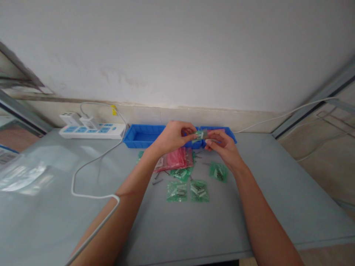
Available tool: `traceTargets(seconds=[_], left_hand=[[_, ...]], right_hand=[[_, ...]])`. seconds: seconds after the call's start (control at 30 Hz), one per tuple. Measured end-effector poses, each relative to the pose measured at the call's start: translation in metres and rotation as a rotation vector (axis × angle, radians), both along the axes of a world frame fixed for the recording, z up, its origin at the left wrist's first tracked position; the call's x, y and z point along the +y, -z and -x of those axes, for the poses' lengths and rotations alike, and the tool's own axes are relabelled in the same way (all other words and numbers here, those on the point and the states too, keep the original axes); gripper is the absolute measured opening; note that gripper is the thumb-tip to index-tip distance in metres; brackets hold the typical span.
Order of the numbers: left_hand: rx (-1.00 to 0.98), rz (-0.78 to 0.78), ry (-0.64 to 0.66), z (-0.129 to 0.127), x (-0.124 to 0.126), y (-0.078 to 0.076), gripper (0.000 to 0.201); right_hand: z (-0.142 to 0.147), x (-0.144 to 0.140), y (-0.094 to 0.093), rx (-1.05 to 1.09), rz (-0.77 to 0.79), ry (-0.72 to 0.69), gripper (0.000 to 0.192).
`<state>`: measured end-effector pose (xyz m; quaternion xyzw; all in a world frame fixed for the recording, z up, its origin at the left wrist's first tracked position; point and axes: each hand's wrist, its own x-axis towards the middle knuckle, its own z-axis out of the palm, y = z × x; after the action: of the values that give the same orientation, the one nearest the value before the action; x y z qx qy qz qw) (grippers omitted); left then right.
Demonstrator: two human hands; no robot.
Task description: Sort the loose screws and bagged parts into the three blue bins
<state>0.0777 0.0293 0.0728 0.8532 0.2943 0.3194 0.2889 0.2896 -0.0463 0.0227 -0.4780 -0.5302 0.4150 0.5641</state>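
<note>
Left hand (pixel 175 136) and right hand (pixel 226 148) pinch one small green plastic packet (pixel 199 136) mid-air. Other filled green plastic packets (pixel 176 191) look done; loose grey metal screws (pixel 157 182) lie unbagged.

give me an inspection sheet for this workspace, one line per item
surface: grey table, bags grouped near the middle
job's things: green bags with metal and pale pieces inside, pink bags, blue bins at the back
clutter: loose screws near the bags; clear plastic at left
hands: left hand pinches a small green packet; right hand close beside it, grip unclear
cables: white cable from the power strip, crossing the left forearm
surroundings: scuffed wall behind
</note>
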Motion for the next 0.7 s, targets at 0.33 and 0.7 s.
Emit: traceTargets(seconds=[0.33,0.7], left_hand=[[0.155,-0.217,-0.207,0.008,0.013,0.014,0.024],[0.342,-0.156,0.164,-0.032,-0.023,0.021,0.02]], right_hand=[[-0.033,-0.012,0.0,-0.532,0.147,-0.122,0.038],[-0.071,-0.031,-0.009,-0.826,0.457,-0.255,0.056]])
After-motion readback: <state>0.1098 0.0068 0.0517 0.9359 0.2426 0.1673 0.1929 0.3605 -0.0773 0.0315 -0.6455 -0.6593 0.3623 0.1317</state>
